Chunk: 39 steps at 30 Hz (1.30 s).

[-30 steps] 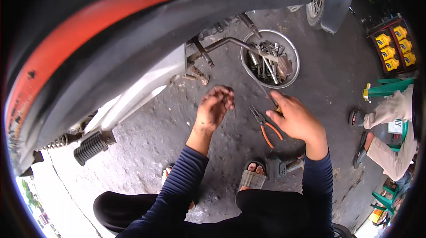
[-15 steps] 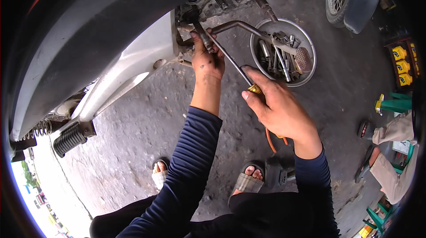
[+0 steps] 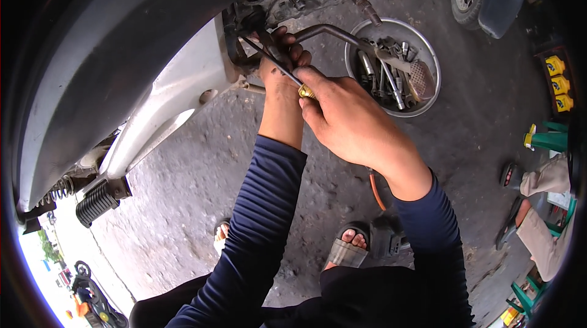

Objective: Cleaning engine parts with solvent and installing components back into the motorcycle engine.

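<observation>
My left hand is wrapped round a dark, rod-like metal part on the underside of the motorcycle engine. A screwdriver with a yellow handle is gripped in my right hand. Its steel shaft crosses over my left hand and the rod, with the tip by the rod's upper end. Whether the tip touches anything I cannot tell. Just right of my left hand, a bent metal pedal lever reaches out to a ridged foot pad.
Under the pedal stands a round metal bowl of wrenches and sockets. The motorcycle's grey body panel and a rubber footrest are at left. An orange strip hangs below my right hand. Another person's legs and green stools are at right.
My right hand has moved left and up with the screwdriver, its tip shifting toward the rod's upper end. My left hand has turned and slid slightly up the rod.
</observation>
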Each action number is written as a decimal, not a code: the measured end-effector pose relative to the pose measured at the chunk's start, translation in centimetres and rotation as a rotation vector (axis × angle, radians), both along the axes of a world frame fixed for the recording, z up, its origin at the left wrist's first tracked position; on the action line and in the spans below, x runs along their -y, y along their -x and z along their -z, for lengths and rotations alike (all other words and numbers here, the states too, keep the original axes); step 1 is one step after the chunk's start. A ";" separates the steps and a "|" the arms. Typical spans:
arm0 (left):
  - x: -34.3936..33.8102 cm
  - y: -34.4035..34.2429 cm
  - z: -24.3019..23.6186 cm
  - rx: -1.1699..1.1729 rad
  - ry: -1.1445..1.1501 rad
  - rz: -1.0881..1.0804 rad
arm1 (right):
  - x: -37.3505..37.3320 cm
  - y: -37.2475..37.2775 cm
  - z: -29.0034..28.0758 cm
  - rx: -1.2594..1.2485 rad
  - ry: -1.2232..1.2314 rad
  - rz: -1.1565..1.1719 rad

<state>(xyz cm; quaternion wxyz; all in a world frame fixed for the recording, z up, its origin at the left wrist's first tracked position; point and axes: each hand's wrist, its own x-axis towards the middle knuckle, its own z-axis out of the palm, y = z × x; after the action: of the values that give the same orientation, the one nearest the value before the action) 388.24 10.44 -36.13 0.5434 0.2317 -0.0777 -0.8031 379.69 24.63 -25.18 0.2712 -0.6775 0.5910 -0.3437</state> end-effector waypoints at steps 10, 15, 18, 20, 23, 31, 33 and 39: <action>0.0 -0.1 0.1 0.076 -0.013 -0.013 | 1.0 0.9 -0.1 0.044 -0.103 -0.013; 0.1 -0.3 0.5 0.058 0.021 0.003 | 1.3 1.4 1.7 0.123 -0.077 -0.004; -0.1 -0.3 0.4 0.112 -0.009 -0.028 | 1.5 1.7 2.6 0.196 -0.091 0.002; -0.2 -0.5 0.3 0.124 0.016 -0.033 | 1.7 1.8 3.6 0.233 -0.049 0.012; -0.6 -0.1 0.5 0.117 0.046 -0.039 | 1.9 2.5 4.5 0.229 -0.047 0.012; -0.6 -0.1 0.2 0.123 0.054 -0.030 | 2.3 2.6 5.6 0.337 -0.017 0.011; -0.6 -0.2 0.0 0.119 0.049 -0.034 | 2.3 2.5 5.7 0.338 0.002 0.019; -0.7 0.2 -1.0 0.239 -0.075 -0.041 | 2.1 0.7 9.1 0.439 0.046 0.116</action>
<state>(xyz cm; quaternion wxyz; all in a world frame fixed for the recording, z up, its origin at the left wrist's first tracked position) 388.05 11.17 -35.15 0.5377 0.3474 -0.1071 -0.7608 378.96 22.54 -34.32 0.3576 -0.5573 0.5479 -0.5112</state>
